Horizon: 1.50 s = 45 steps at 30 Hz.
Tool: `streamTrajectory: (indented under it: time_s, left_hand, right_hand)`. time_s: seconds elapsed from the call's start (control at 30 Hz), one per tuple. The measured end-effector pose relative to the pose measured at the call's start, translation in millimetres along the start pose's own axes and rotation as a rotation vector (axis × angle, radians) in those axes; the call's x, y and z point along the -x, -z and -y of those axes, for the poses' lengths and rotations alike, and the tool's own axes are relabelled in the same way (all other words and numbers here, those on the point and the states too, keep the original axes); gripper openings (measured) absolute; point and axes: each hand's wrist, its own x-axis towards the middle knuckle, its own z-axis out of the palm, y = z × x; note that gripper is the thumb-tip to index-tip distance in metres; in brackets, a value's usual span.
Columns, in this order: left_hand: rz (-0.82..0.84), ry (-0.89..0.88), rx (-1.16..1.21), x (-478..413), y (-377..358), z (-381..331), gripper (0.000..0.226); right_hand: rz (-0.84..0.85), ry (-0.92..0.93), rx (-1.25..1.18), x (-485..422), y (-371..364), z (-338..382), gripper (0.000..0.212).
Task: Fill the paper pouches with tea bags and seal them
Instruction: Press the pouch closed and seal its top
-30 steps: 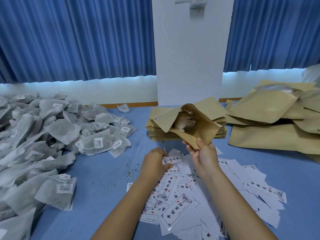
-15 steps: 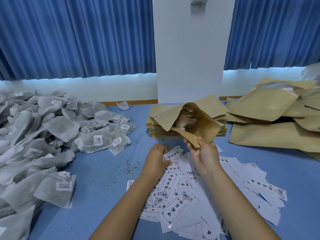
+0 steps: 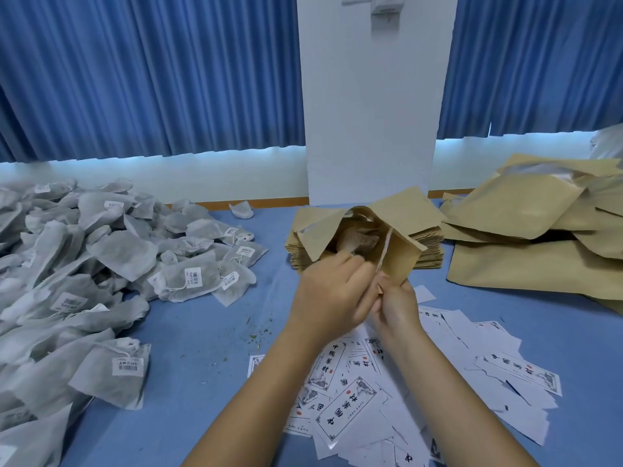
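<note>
The right hand (image 3: 397, 305) pinches the near corner of the paper pouch (image 3: 403, 256). The left hand (image 3: 332, 291) is curled at the pouch mouth. Its fingertips are hidden, so its grip cannot be determined. The brown pouch is held open and tilted above the tabletop (image 3: 202, 332), with crumpled tea bags (image 3: 357, 239) dimly visible inside. The loose tea-bag pile (image 3: 101, 264) is cut off at left.

The brown paper pouch (image 3: 403, 256) is leaning open-mouthed toward me before the pouch stack (image 3: 431, 252), tea bags (image 3: 357, 242) bunching inside.
</note>
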Motion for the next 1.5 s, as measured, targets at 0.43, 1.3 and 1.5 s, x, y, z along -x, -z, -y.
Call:
streamTrajectory:
  time_s: [0.43, 1.3, 1.5]
  left_hand:
    - [0.818, 0.847, -0.306, -51, -39, 16, 0.019]
    - [0.061, 1.516, 1.396, 32, 8, -18, 0.047]
    - [-0.430, 1.685, 1.401, 43, 14, 11, 0.018]
  right_hand:
    - [0.074, 0.109, 0.173, 6, -8, -11, 0.025]
    - [0.185, 0.054, -0.057, 10, -10, -5, 0.020]
    - [0.028, 0.075, 0.181, 14, -8, -13, 0.002]
